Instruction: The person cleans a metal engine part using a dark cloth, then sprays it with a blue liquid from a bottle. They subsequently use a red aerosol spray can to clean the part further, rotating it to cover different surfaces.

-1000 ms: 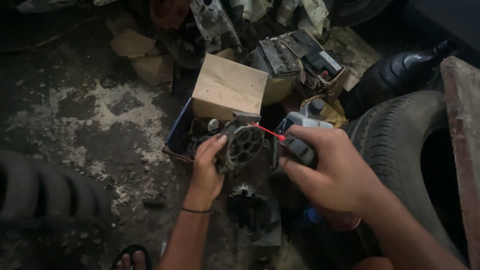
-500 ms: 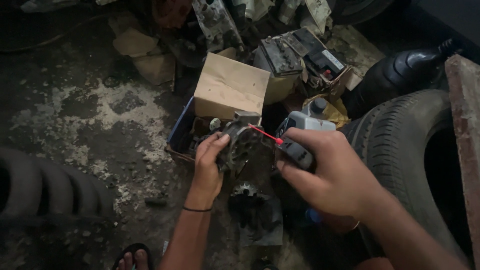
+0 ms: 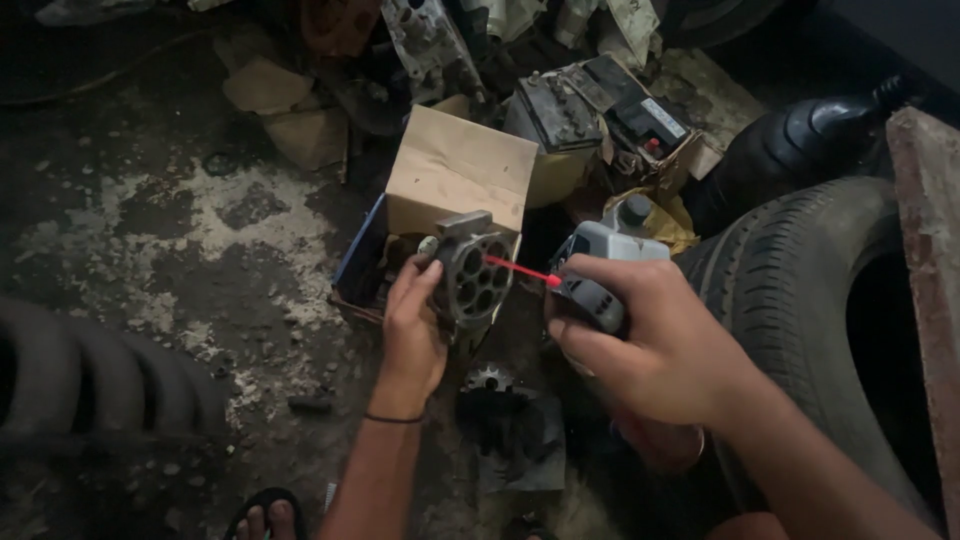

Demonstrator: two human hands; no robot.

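Left hand [image 3: 412,335]: clamped on round, holed metal part [image 3: 470,275], now raised and tilted more upright than a moment ago, above open cardboard box [image 3: 455,175]. Right hand [image 3: 655,345]: gripping grey spray can [image 3: 600,270], red straw [image 3: 520,271] still aimed at the part's face; hands apart, tyre [image 3: 810,300] alongside.

1. Floor [image 3: 150,250]: dark, stained concrete with pale worn patches.
2. Open cardboard box [image 3: 455,185] stands on it, centre.
3. Two batteries [image 3: 600,115] lie behind the box.
4. Tyre [image 3: 800,300] at right; another tyre [image 3: 90,375] at left edge.
5. Small toothed gear [image 3: 488,380] lies below the box.
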